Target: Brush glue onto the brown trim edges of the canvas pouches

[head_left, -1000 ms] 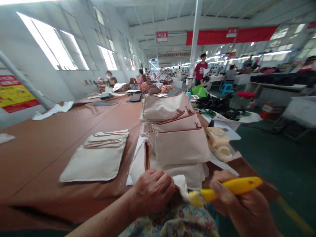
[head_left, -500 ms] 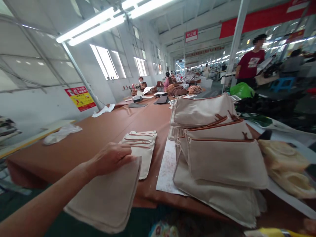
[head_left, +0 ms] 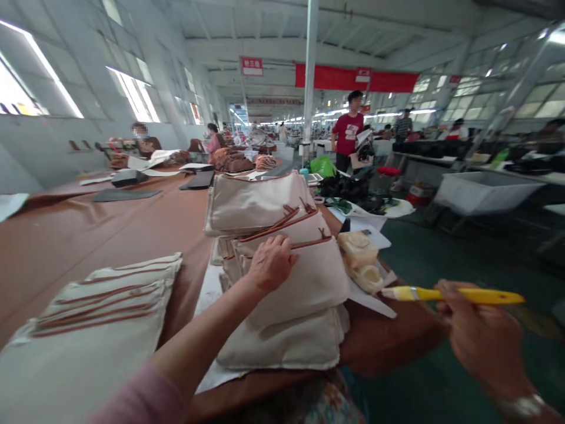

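Canvas pouches (head_left: 300,294) lie under open left fingers (head_left: 282,250); right fingers (head_left: 450,287) grip a yellow brush (head_left: 494,296).

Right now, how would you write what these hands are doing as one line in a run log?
left hand: resting on stacked canvas pouches | right hand: gripping yellow-handled brush

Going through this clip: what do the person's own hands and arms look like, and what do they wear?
Both hands are bare, with no gloves: the left hand and the right hand. The left arm comes out of a long dusty-pink sleeve. The right wrist wears a silver-coloured band, perhaps a watch or bracelet. A floral-print garment shows below.
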A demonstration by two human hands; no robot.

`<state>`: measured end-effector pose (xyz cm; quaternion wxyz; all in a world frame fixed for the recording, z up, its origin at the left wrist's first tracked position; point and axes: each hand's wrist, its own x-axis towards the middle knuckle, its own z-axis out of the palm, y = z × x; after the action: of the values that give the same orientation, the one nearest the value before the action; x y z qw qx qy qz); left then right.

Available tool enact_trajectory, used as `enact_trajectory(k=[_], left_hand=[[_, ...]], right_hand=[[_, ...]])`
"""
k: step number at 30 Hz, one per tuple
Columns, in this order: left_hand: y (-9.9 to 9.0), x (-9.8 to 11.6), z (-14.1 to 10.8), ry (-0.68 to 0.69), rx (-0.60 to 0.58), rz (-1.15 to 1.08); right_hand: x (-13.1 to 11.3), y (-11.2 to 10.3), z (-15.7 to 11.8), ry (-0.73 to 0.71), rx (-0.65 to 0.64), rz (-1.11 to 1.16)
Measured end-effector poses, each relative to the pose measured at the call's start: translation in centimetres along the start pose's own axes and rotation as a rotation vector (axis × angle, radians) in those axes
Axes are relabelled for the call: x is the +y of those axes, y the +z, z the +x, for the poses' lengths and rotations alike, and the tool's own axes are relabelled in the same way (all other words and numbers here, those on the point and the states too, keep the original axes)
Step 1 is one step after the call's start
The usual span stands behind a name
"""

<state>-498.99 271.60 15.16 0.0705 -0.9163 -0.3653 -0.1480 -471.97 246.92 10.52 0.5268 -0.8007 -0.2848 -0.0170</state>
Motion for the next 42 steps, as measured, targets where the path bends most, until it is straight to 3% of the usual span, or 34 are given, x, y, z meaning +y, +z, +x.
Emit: enact_trajectory(k=[4,8,11,14,17,19,22,25,27,30,35,38,42], left_hand=[[2.3,2.2,4.2,-0.091,-0.068,0.003],[3.1,2.6,4.8,-0.082,-0.155,-0.027],[1.4,2.8,4.0,-0.026,-0.224,-0.061],[-2.2,2.5,3.0,0.033,-0.267,-0.144],[-5.3,1.8,1.8,-0.006,-0.265,-0.185],[-5.7,1.2,0.6,-0.041,-0.304,-0.208],[-3.1,0.4,-1.2,-0.037,-0.382,-0.308],[1.0,-0.2,-2.6,-0.053,-0.339,-0.339],[2.9,-0.4,-3.4,-0.090,-0.314,-0.319],[3.1,0.0,-4.1,-0.139,-0.316,-0.344],[0.9,0.9,-4.8,-0.150,-0.351,-0.455],[0.1,1.2,-5.8,-0.189,-0.385,-0.615],[-1.7,2.2,-7.9,-0.278,-0.424,-0.923]], right_hand=[[4.0,1.7,5.4,-0.122,-0.081,-0.166],[6.7,6.5,7.9,-0.241,-0.235,-0.098],[7.9,9.6,8.9,-0.281,-0.328,-0.089],[8.5,10.8,9.8,-0.303,-0.389,-0.095],[8.3,10.1,10.4,-0.334,-0.378,-0.072],[7.7,9.1,10.2,-0.371,-0.355,-0.049],[6.7,7.8,9.0,-0.452,-0.336,-0.025],[5.9,7.2,7.9,-0.530,-0.328,-0.021],[5.7,7.0,7.4,-0.563,-0.335,-0.026],[5.8,6.6,6.7,-0.592,-0.375,-0.042],[6.6,5.2,4.8,-0.611,-0.495,-0.045],[6.3,3.5,3.6,-0.521,-0.423,-0.018],[2.8,1.1,1.4,-0.109,-0.217,0.241]])
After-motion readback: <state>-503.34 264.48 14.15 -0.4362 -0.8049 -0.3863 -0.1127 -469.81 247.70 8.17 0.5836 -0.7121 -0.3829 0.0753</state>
